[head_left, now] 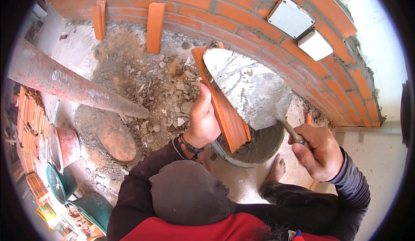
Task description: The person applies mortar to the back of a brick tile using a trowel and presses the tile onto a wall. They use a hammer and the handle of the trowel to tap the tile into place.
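While your left hand clamps its fingers round an orange brick held over the mortar pan (grey mortar inside), your right hand is wrapped tight on the handle of one trowel, its blade smeared with mortar and resting on the brick. Two white boxes sit in the brick wall. Two loose bricks lean against it. One red bucket stands far left, contents unclear.

Flat orange brick tile, held on edge, slanting from upper left to lower right above a mortar pan. Grey-smeared triangular trowel, blade laid against tile's face, wooden handle toward lower right.
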The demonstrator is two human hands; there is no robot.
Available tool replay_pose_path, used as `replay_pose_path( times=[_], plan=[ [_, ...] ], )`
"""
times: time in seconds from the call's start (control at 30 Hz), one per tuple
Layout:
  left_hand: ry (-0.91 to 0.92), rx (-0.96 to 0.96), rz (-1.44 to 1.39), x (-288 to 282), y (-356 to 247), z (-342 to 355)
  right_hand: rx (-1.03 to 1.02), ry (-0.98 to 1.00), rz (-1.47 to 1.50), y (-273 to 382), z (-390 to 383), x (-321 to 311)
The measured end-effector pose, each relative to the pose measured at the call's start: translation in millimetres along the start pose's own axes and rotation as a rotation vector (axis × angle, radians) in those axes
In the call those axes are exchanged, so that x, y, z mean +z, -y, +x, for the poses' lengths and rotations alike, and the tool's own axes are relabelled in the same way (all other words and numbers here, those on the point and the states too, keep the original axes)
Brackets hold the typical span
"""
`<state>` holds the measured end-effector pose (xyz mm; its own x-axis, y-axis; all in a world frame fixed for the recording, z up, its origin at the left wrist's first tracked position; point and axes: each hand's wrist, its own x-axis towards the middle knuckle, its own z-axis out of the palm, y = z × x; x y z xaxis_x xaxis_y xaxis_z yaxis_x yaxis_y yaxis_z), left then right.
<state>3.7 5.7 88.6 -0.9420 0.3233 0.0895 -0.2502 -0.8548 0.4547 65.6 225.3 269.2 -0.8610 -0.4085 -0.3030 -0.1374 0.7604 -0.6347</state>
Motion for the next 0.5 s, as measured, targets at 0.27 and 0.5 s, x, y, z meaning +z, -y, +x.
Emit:
replay_pose_path(
  times=[0.27, 0.5],
  plan=[
    [0.08, -0.021, -0.105, -8, -5, -4, 0.167, 0.108, 0.118, -4, -7, -15],
    [-0.004, -0.036, -0.207, -49, -29, -3, 0.264, -0.126, -0.319, -17, -15, -44]
  ],
)
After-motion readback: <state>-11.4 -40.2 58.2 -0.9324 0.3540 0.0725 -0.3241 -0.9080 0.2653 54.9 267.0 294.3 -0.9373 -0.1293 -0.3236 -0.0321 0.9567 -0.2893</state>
